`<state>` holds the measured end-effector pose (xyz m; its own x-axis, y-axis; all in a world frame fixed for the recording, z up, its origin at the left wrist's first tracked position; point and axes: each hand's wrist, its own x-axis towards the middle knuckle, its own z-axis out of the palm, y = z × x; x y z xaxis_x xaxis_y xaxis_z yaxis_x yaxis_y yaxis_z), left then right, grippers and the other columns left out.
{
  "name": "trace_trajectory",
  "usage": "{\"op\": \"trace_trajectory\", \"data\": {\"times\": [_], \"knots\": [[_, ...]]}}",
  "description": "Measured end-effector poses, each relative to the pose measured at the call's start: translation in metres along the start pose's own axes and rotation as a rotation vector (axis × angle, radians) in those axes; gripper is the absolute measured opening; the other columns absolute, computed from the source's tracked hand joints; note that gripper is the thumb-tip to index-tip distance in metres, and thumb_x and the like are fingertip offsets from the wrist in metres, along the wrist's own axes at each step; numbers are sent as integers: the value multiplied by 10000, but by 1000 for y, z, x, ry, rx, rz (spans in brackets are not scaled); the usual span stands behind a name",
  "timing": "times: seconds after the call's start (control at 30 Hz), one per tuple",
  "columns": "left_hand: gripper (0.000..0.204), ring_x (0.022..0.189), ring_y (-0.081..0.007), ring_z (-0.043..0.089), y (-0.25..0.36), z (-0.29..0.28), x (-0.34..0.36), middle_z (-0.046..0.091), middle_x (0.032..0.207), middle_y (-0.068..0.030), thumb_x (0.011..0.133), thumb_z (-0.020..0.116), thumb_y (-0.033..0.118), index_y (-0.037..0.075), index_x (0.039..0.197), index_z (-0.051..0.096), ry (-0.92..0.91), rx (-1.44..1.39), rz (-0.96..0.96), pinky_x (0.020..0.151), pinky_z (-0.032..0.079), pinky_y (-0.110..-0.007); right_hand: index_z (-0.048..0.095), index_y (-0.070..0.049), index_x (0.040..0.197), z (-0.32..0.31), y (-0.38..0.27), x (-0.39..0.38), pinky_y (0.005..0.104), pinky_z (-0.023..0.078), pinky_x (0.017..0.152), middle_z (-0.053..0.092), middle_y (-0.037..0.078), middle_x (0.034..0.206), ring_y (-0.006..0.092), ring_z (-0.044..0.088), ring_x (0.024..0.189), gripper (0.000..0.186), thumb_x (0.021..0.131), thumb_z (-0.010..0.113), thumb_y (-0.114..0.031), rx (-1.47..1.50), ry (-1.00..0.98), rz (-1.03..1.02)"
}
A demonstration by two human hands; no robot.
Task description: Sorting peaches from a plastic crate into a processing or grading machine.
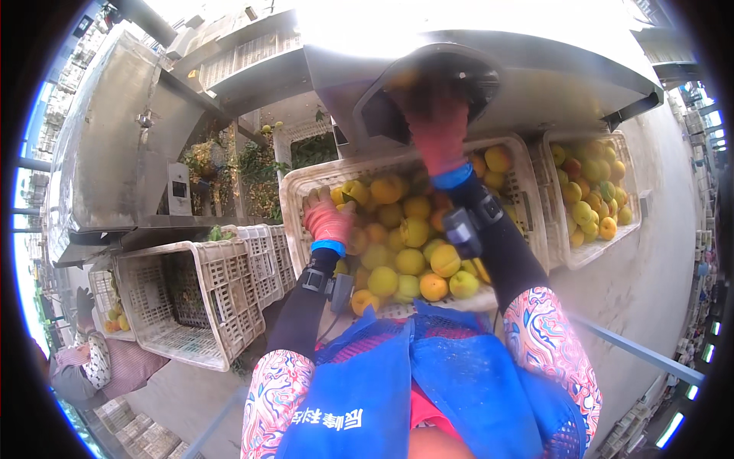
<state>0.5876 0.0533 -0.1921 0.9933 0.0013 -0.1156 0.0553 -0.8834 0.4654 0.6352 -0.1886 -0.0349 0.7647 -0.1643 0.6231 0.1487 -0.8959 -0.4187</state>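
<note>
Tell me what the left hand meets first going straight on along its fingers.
Probably the far-left rim of the white crate, close ahead of the left hand; depth is unclear, so the fruit beside it might come first.

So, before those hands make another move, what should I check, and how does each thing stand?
1. Hands covered: ok; the left hand and right hand are both gloved.
2. Right hand at the dark opening: ok; it reaches up into it.
3. Right hand's grip: cannot tell; its fingers are blurred and in shadow.
4. Left hand's grip: cannot tell; it is at the left end of the front crate, by the fruit, fingertips unclear.
5. Fruit in the front crate: ok; plenty lies there.
6. Other person clear of both hands: ok; off at the far left.
</note>
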Motion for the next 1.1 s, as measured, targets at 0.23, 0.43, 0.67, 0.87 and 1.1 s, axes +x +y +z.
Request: {"op": "trace_trajectory", "data": {"times": [0.23, 0.43, 0.67, 0.87, 1.1], "knots": [[538, 1404, -403, 352, -5, 110, 35, 513, 1442, -166, 878, 614, 452, 130, 1309, 590, -255, 401, -11, 1125, 207, -630, 631, -59, 1280, 29, -4, -144, 415, 530, 932, 679, 199, 1213, 369, 654, 1097, 616, 796, 800, -401, 110, -437, 503], [549, 1407, -405, 369, 1, 116, 45, 570, 1384, -158, 846, 624, 472, 122, 1267, 616, -300, 338, -103, 1113, 250, -593, 584, -72, 1333, 81, 14, -160, 419, 529, 949, 665, 200, 1236, 376, 641, 1120, 740, 715, 841, -388, 84, -626, 593], [768, 1173, -379, 552, 56, -22, 1, 628, 1174, -213, 651, 861, 425, 17, 1245, 593, -153, -324, -11, 1023, 432, -447, 575, -59, 1264, -36, -39, -103, 461, 512, 889, 654, 183, 1149, 385, 630, 1026, 725, 653, 873, -310, 253, -201, 363], [915, 1184, -304, 542, 58, -28, -25, 541, 1270, -167, 639, 924, 178, -27, 1405, 467, 76, -820, 267, 1050, 433, -393, 502, 55, 1352, -51, -51, -50, 481, 512, 846, 631, 233, 1175, 427, 620, 972, 905, 636, 898, -331, 99, 68, 161], [940, 1199, -319, 533, 70, -61, -36, 528, 1285, -165, 635, 915, 157, 14, 1436, 443, 239, -661, 391, 1045, 438, -401, 650, 43, 1132, 9, -25, -12, 509, 498, 784, 692, 200, 943, 409, 647, 854, 557, 763, 816, -339, -392, -20, 56]]}}
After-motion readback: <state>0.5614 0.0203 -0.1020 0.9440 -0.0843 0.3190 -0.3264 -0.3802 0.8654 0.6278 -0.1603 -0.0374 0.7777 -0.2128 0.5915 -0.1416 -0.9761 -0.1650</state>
